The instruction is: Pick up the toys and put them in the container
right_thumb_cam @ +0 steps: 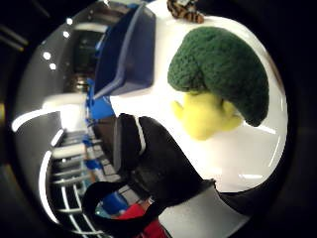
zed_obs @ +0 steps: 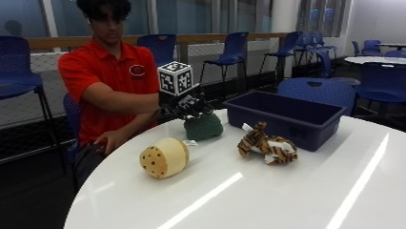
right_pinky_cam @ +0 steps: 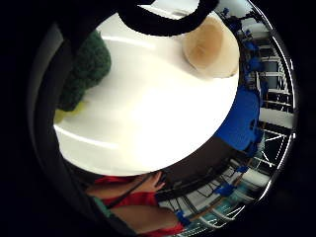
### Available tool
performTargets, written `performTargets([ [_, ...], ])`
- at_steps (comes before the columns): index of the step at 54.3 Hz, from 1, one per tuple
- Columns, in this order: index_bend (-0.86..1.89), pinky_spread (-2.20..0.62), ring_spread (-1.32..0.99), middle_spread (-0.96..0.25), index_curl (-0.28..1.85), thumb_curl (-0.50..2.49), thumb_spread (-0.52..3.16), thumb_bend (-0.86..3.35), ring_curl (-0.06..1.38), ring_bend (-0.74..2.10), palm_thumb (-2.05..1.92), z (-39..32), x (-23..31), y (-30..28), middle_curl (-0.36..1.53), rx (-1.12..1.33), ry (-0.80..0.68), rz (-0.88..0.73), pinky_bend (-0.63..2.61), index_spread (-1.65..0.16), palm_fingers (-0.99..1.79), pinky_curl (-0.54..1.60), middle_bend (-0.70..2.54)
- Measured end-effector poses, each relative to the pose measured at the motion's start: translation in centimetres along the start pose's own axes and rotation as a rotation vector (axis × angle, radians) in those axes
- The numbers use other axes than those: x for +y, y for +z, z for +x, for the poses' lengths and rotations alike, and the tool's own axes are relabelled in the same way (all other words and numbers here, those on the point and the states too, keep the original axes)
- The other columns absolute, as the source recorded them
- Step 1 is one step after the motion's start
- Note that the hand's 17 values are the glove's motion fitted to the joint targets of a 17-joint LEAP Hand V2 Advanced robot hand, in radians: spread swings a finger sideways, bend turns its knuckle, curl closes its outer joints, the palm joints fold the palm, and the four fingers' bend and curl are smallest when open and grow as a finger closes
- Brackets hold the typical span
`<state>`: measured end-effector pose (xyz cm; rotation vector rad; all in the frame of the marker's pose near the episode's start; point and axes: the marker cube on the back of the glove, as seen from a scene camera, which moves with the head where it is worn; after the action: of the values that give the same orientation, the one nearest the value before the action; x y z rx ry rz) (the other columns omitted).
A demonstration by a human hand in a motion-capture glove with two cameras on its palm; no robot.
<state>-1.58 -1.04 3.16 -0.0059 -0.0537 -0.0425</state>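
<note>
A green broccoli plush (zed_obs: 203, 128) with a yellow stalk (right_thumb_cam: 205, 116) lies on the white round table (zed_obs: 254, 195), near its far edge. My gloved right hand (zed_obs: 187, 106) hovers just above it, fingers pointing down and relaxed, holding nothing. In the thumb side view the broccoli (right_thumb_cam: 218, 74) sits close to the palm, apart from the black thumb (right_thumb_cam: 153, 163). A cream round toy with brown dots (zed_obs: 164, 157) lies to the broccoli's left. A striped tiger plush (zed_obs: 266, 144) lies in front of the dark blue bin (zed_obs: 289, 117).
The bin stands at the table's far right and looks empty from the outside view. The person's bare hand (zed_obs: 111, 140) rests on their lap below the table edge. Blue chairs (zed_obs: 317, 88) stand behind the table.
</note>
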Motion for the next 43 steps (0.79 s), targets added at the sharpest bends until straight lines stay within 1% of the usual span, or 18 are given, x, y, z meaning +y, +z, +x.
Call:
performTargets([
  [24,0.17,0.05,-0.02,-0.08,0.36,0.09,1.1,-0.09,0.13,0.16,-0.14,-2.7,-2.3,3.1,0.21,0.036,0.014,0.005,0.59,-0.31,-0.14,0.33,0.13],
  [33,0.17,0.06,-0.02,-0.08,0.36,0.09,1.09,-0.09,0.13,0.16,-0.14,-3.0,-3.4,3.7,0.21,0.073,0.049,-0.014,0.64,-0.31,-0.15,0.35,0.13],
  [39,0.15,0.07,-0.01,-0.07,0.35,0.09,1.08,-0.1,0.13,0.15,-0.14,-2.8,-4.1,4.5,0.2,0.087,0.066,-0.043,0.78,-0.32,-0.15,0.38,0.11],
  [43,0.13,0.08,-0.01,-0.06,0.33,0.09,1.07,-0.09,0.13,0.15,-0.13,-2.8,-4.2,5.1,0.18,0.096,0.072,-0.072,0.94,-0.32,-0.14,0.42,0.1],
])
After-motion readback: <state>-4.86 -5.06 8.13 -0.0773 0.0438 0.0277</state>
